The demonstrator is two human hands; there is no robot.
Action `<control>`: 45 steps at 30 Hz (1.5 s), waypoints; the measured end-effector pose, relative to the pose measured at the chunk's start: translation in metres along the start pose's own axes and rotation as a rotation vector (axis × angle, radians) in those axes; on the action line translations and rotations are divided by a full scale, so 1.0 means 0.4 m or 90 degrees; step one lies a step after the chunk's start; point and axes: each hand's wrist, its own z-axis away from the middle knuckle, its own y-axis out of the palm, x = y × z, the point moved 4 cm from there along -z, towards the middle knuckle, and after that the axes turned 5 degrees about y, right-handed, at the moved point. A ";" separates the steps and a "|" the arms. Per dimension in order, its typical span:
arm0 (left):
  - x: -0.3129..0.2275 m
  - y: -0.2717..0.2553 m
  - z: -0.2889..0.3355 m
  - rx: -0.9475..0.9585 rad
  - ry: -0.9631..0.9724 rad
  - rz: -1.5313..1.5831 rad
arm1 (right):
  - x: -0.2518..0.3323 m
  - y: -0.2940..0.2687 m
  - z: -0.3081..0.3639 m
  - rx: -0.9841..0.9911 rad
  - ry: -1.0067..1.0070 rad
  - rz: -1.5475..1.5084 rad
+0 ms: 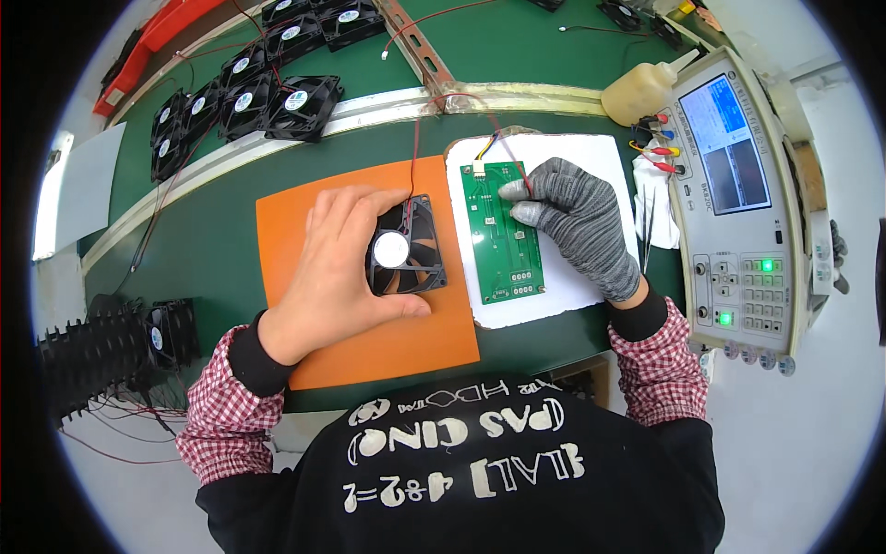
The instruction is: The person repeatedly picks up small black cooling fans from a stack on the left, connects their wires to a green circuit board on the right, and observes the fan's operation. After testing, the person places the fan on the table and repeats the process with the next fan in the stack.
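Note:
A square black cooling fan (425, 242) with a white round hub label lies on the orange mat (369, 355). My bare left hand (346, 254) is curled round its left side, fingers at the far edge and thumb at the near edge. From the fan a thin red wire (415, 152) loops up and over to my right hand (574, 217), which wears a grey knitted glove with bare fingertips. Thumb and finger pinch the wire above a green circuit board (503, 254); the wire's tip is hidden. The board rests on a white pad (577, 300), a white plug (479, 170) at its top.
At the right stands a test instrument (738, 203) with a lit screen and clipped leads. A yellowish squeeze bottle (639, 92) and tweezers (650, 217) are beside it. Several fans (245, 97) sit beyond a metal rail (360, 114); more fans (171, 334) are stacked at the left.

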 end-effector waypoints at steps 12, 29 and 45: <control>-0.015 -0.001 -0.001 0.011 0.027 -0.064 | 0.084 0.039 0.024 0.030 -0.332 0.521; -0.150 -0.142 0.089 0.196 0.020 1.345 | 0.006 0.015 -0.002 -0.002 -0.140 0.134; 0.016 -0.154 -0.224 -0.403 0.136 -0.413 | 0.016 -0.006 0.015 -0.114 -0.094 0.029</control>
